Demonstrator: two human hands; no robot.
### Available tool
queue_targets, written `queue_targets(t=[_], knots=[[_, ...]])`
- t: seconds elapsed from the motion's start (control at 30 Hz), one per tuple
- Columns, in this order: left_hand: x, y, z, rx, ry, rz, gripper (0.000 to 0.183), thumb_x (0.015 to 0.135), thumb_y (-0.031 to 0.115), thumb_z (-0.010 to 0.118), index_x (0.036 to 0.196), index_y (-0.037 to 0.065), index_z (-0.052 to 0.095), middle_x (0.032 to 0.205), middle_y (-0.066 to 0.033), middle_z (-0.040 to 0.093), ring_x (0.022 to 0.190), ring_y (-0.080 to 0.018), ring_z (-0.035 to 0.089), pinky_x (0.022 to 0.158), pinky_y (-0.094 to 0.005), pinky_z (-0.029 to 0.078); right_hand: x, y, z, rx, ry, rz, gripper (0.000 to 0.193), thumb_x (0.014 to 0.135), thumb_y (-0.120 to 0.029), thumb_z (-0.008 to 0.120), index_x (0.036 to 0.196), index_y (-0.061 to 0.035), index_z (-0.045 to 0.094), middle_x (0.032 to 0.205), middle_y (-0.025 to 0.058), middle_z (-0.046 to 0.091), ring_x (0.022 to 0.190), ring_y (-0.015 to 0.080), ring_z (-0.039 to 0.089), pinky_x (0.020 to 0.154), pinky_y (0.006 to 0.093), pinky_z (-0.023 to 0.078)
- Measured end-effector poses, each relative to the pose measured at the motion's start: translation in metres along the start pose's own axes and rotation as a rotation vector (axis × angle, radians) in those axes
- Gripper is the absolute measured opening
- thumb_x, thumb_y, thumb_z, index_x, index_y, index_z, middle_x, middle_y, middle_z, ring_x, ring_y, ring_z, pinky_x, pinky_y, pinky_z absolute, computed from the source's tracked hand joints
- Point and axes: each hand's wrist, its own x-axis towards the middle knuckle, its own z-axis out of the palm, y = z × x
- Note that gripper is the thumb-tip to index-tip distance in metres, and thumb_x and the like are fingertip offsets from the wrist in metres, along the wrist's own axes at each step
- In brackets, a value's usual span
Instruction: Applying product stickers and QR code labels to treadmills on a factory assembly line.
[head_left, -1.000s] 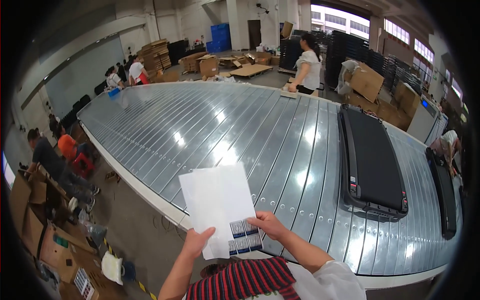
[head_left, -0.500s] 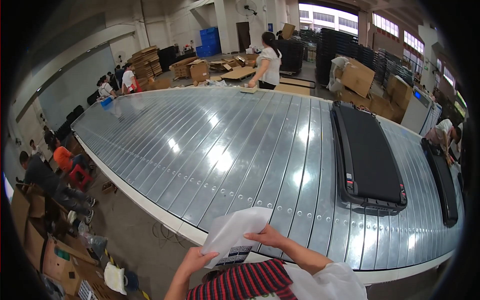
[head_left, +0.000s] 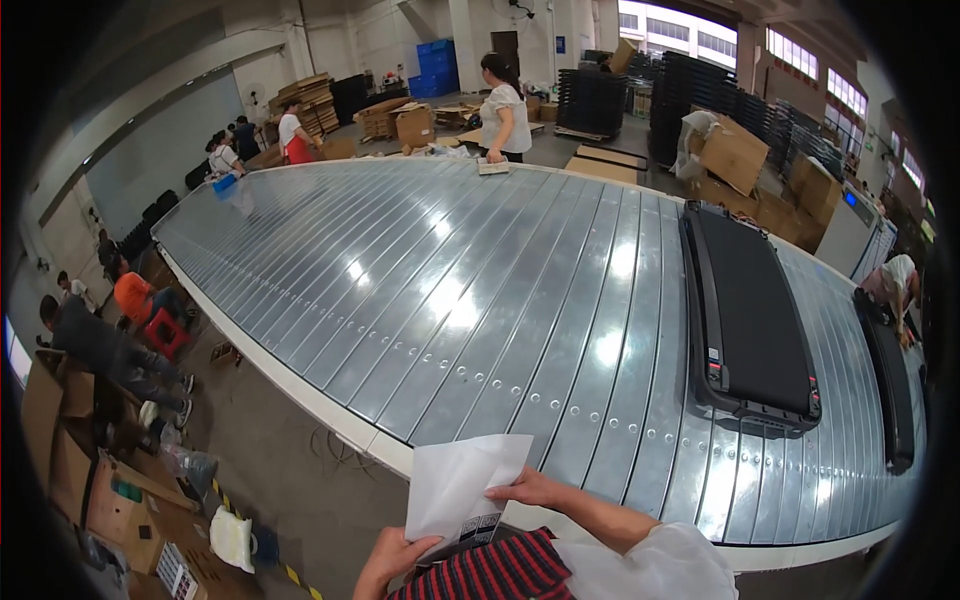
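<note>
A white sheet [head_left: 462, 478] with a few dark printed squares near its lower edge is held up in front of me, over the near edge of the conveyor [head_left: 400, 300]. My left hand [head_left: 402, 552] pinches its lower left corner between thumb and fingers. At its right side, my right hand [head_left: 530, 488] grips the edge, thumb on the front face and the other fingers behind the paper. A large black case [head_left: 752, 320] lies on the metal slats to the right, apart from both hands.
A second black case [head_left: 882, 380] lies farther right, where a person [head_left: 893, 285] bends over it. Across the conveyor another person [head_left: 505, 115] stands with a hand by a small pale block [head_left: 493, 168]. Cardboard boxes [head_left: 160, 530] crowd the lower left floor; people sit and stand nearby.
My view has turned slightly left. The sheet is now more upright, still in both hands. The person across the conveyor has turned somewhat and the pale block sits farther left in view.
</note>
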Motion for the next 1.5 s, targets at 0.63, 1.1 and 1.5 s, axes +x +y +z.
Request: queue_targets(t=[0.63,1.1,1.5], knots=[[-0.199,-0.142,-0.091,-0.348,0.479,-0.149,0.023,0.075,0.022,0.062,0.084,0.001,0.061,0.063,-0.0022,0.058,0.06,-0.0058,0.049,0.055,-0.0228,0.041,0.077,0.033,0.225,0.289,-0.402,0.541,0.034,0.078,-0.018,0.058,0.108,-0.0049,0.05,0.105,0.0033,0.052,0.093,0.0173,0.051,0.069,0.0312,0.05],[-0.357,-0.246,-0.155,-0.447,0.946,-0.361,0.03,0.076,0.029,0.056,0.086,0.001,0.058,0.066,-0.0087,0.058,0.062,-0.0108,0.053,0.057,-0.0285,0.042,0.163,0.063,0.459,0.173,-0.46,0.52,0.045,0.08,-0.015,0.052,0.119,-0.003,0.032,0.115,0.0139,0.042,0.101,0.0301,0.046,0.074,0.0456,0.048],[-0.37,-0.365,-0.287,-0.685,1.405,-0.356,0.032,0.075,0.028,0.057,0.09,0.001,0.058,0.072,-0.0049,0.06,0.068,-0.0094,0.053,0.062,-0.0265,0.044,0.349,0.143,0.51,-0.1,-0.215,0.326,0.029,0.074,-0.01,0.057,0.1,0.001,0.049,0.092,0.0102,0.056,0.075,0.0204,0.057,0.061,0.0306,0.05]])
